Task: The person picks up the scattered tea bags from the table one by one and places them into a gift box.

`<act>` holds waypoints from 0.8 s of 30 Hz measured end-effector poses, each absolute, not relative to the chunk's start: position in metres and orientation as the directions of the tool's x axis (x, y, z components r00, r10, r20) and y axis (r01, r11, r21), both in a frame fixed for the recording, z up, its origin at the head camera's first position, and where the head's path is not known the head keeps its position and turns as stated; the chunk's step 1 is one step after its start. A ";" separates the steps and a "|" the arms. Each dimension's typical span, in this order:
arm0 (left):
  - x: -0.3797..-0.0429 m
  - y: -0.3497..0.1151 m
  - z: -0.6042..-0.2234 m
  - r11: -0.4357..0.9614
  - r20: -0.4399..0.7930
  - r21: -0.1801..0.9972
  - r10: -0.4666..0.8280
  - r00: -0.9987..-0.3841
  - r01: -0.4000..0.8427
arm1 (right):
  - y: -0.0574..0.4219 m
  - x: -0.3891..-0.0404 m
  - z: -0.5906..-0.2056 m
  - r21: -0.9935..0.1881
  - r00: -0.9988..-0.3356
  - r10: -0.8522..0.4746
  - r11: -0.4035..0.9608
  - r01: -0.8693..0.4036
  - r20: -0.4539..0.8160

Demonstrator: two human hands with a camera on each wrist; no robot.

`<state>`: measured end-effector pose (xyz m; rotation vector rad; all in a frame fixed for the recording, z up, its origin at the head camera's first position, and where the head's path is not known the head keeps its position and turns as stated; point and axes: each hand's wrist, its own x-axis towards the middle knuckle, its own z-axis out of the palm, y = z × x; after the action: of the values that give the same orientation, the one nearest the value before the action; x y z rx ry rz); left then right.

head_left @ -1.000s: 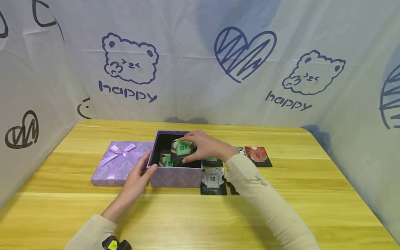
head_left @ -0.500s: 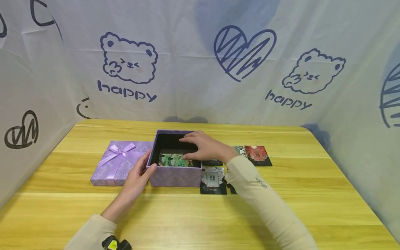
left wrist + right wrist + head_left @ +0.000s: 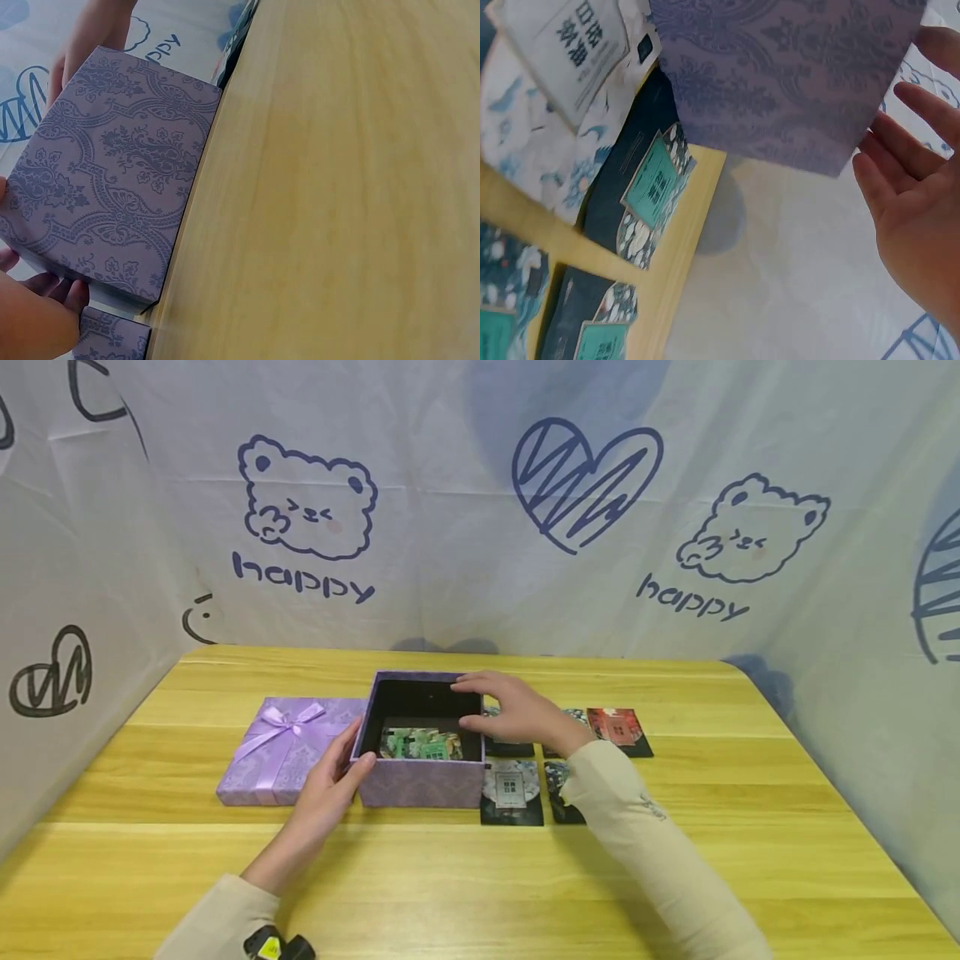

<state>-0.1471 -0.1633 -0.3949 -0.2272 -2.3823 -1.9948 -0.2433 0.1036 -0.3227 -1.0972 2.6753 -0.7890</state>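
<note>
Green-labelled sachets lie on the black floor of the box, mid-frame in the head view; two labels show, side by side, and their lower edges are hidden by the front wall. The box stands upright with its top uncovered. The left hand grips its front left corner, thumb at the front rim and fingers along the side wall, which steadies it. The right hand is at the right rim, fingers and thumb apart, with nothing held; whether a fingertip touches the wall I cannot tell for sure.

The step in hand is probably packing sachets into the box one by one, at a point between two placements. Just right of the box lie the others: a white-fronted sachet nearest the front wall, a dark one partly under the sleeve, two behind partly covered by the right arm, and a red sachet farthest right. The next move would likely call for the right hand to pinch one by an edge and lift it over the rim.

The ribboned lid rests on the bench at centre left, not yet fitted.
</note>
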 end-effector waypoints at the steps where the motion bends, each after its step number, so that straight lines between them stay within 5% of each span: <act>1: -0.147 -0.163 -0.395 0.171 0.115 0.977 0.095 -0.989 0.130 | 0.107 -0.243 -0.323 -0.524 -0.728 -0.682 0.597 -0.608 0.068; 24: -0.147 -0.164 -0.395 0.175 0.129 0.974 0.085 -0.988 0.142 | 0.196 -0.257 -0.360 -0.555 -0.834 -0.551 0.704 -0.443 -0.034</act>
<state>-0.1473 -0.1639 -0.3945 -0.2289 -2.3733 -1.9757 -0.2570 0.1956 -0.3596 -0.8011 2.7141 -0.8087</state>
